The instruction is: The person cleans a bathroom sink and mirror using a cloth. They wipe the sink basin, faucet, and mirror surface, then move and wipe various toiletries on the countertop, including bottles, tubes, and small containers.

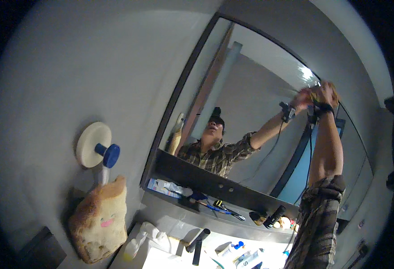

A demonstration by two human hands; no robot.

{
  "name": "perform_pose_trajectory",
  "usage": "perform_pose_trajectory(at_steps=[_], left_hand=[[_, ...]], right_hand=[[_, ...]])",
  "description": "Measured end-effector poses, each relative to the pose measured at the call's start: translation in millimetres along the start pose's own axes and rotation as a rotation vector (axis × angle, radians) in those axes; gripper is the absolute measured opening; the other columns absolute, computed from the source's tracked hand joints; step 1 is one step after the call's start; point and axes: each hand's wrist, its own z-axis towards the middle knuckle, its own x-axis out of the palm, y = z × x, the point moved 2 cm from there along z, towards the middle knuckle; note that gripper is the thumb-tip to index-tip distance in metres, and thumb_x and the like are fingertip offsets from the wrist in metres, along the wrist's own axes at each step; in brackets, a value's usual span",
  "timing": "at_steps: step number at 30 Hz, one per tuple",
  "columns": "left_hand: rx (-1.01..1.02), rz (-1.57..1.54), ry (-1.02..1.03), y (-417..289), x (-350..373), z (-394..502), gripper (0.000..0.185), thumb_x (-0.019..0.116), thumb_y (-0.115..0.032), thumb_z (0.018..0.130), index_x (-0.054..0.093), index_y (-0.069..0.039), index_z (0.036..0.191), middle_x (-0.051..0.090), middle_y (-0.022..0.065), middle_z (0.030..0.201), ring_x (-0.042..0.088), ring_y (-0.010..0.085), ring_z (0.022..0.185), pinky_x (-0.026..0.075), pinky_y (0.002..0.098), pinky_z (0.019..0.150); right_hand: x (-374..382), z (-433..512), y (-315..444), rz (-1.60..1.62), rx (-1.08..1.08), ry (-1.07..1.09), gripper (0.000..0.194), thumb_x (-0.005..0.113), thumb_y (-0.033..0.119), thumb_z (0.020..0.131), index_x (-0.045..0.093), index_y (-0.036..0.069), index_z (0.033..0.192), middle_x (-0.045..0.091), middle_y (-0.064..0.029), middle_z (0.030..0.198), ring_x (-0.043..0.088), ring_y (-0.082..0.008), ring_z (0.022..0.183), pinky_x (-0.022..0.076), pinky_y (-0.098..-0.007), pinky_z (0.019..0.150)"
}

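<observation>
My right hand (325, 93) is raised to the upper right edge of the wall mirror (250, 87). It is blurred, and its fingers are bent around a small yellowish-brown item (334, 95), too unclear to name. A dark strap with a small device and a cable circles the wrist. The forearm comes up from the lower right in a rolled plaid sleeve (318, 225). In the glass, the reflected hand meets mine, and a person in a plaid shirt shows with a camera on the head. Out of view is my left hand.
A ledge (244, 218) under the mirror carries a tube (176, 188), a blue-handled tool (213, 206) and dark bottles (275, 217). Below lies a bright counter with bottles and tubes (250, 259). At left, a bread-shaped hanging item (99, 218) hangs from a round wall hook (94, 144).
</observation>
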Motion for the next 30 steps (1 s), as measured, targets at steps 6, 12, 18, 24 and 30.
perform_pose_trajectory(at_steps=[6,12,18,24,30], left_hand=[[-0.333,-0.173,-0.177,-25,34,17,0.028,0.054,-0.029,0.096,0.060,-0.005,0.110,0.057,0.0094,0.099,0.051,0.0261,0.093,0.042,0.0452,0.087],[-0.321,-0.115,-0.107,-42,47,28,0.030,0.048,-0.025,0.101,0.062,-0.001,0.112,0.062,0.0089,0.105,0.056,0.0235,0.097,0.046,0.0431,0.094],[-0.292,-0.041,-0.106,-37,17,30,0.019,0.049,-0.008,0.097,0.062,0.002,0.105,0.067,0.0115,0.095,0.064,0.0232,0.085,0.053,0.0389,0.084],[-0.360,0.374,-0.107,-32,-9,5,0.021,0.053,-0.014,0.097,0.060,0.003,0.107,0.065,0.0157,0.098,0.064,0.0267,0.092,0.051,0.0404,0.089],[-0.399,-0.004,-0.229,8,-5,-27,0.030,0.054,-0.021,0.098,0.057,-0.003,0.122,0.060,0.0122,0.115,0.055,0.0264,0.106,0.040,0.0467,0.102]], right_hand=[[-99,59,314,0.311,-0.341,-0.470,0.048,0.067,0.023,0.073,0.061,0.013,0.120,0.059,-0.0118,0.125,0.053,-0.0309,0.116,0.0434,-0.0444,0.096],[-234,-139,419,0.765,-0.675,-0.279,0.042,0.056,0.009,0.082,0.059,0.008,0.124,0.051,-0.0138,0.133,0.033,-0.0385,0.133,0.0317,-0.0471,0.111],[-246,-322,353,0.875,-1.050,0.195,0.049,0.053,0.021,0.091,0.047,0.010,0.138,0.046,-0.0115,0.141,0.035,-0.0363,0.136,0.0185,-0.0503,0.116],[-149,-151,164,1.150,-0.008,0.096,0.044,0.050,0.015,0.089,0.051,0.009,0.133,0.052,-0.0162,0.131,0.051,-0.0296,0.117,0.0433,-0.0377,0.095],[-159,-203,193,0.847,-0.122,-0.155,0.045,0.051,0.013,0.090,0.048,0.008,0.135,0.045,-0.0231,0.136,0.043,-0.0378,0.125,0.0361,-0.0474,0.103]])
